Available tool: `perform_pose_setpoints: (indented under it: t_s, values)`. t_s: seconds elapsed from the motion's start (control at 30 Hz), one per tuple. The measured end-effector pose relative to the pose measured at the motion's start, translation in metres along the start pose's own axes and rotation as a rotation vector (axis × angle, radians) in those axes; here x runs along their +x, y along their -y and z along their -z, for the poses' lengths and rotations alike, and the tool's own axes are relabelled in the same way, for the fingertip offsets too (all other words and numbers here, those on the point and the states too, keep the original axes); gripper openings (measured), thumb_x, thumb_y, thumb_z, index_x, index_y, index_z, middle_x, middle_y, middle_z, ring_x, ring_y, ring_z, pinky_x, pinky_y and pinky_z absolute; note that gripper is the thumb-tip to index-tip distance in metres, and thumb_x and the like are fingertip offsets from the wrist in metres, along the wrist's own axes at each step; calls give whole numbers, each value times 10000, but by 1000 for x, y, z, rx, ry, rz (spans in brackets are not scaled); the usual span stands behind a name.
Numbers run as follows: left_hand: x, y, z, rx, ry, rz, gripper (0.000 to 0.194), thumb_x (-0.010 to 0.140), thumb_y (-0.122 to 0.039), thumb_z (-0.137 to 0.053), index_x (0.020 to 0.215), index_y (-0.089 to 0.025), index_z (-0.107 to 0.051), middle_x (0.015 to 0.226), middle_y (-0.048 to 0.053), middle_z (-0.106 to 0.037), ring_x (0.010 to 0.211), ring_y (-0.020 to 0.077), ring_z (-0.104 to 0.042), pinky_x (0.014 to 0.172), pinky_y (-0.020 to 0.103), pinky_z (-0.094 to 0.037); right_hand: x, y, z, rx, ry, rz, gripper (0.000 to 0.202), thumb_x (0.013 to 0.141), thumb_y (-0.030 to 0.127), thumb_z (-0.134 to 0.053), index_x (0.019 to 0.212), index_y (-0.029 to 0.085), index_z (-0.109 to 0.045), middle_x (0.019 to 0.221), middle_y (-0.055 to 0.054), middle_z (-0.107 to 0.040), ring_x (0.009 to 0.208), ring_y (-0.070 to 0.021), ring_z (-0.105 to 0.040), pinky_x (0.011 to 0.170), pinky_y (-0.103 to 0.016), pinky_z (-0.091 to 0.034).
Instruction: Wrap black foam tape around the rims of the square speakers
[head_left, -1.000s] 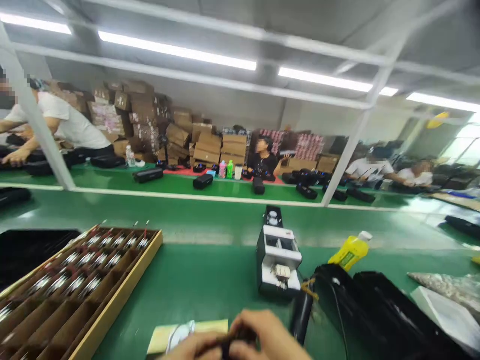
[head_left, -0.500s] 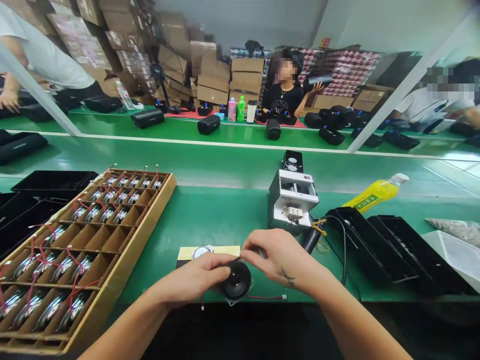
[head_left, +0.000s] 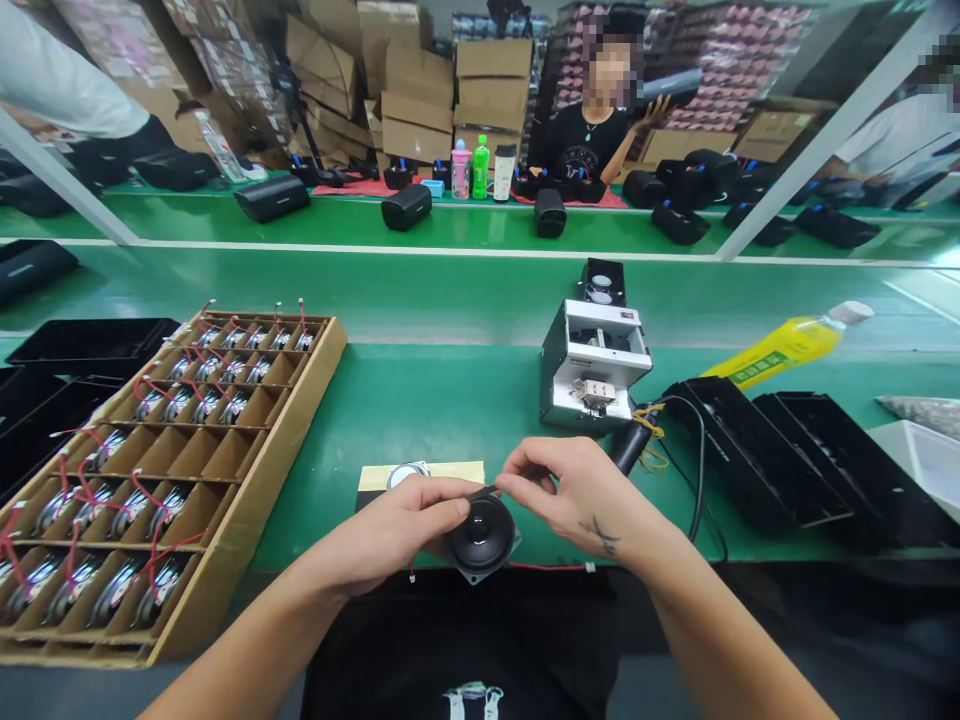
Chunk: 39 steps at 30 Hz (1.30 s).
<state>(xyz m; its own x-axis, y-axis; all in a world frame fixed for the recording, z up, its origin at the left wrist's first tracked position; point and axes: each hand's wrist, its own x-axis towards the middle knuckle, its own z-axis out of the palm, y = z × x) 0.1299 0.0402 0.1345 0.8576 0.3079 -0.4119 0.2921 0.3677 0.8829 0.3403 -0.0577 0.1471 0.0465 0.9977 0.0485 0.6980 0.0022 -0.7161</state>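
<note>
A round black speaker driver (head_left: 483,534) with a metal flange is held near the table's front edge. My left hand (head_left: 409,525) grips its left side, the thumb lying at the top of the rim. Between the thumb and my right hand (head_left: 566,490) runs a thin dark strip (head_left: 484,491) along the driver's upper edge. My right thumb and forefinger are pinched on the strip's right end. A red wire (head_left: 551,567) with a white plug trails right from the driver. Behind my left hand, a second speaker driver (head_left: 407,473) rests on a pale yellow and black piece, partly hidden.
A divided cardboard box (head_left: 330,350) of wired speaker drivers stands left. Ahead sits a black-and-white machine (head_left: 600,360); black housings (head_left: 757,460) and a yellow bottle (head_left: 787,347) lie right. Across the bench, a person (head_left: 589,140) holds a black speaker.
The camera view has tipped downward and shifted a little. The dark strip shows more plainly between my hands, my right fingers slightly farther from my left thumb. Across the bench, the person's raised speaker has tilted.
</note>
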Motion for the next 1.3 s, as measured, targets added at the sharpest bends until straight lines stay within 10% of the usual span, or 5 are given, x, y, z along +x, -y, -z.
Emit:
perform_pose_setpoints:
  t_s: [1.3]
  values:
    - [10, 20, -19, -5, -221, -38, 380, 846, -522, -715, 909, -152, -656, 1046, 62, -669, 849, 156, -575, 710, 250, -486, -39, -14, -22, 251, -204, -75, 219, 984, 337, -651, 813, 201, -670, 751, 34, -634, 646, -100, -531, 600, -235, -421]
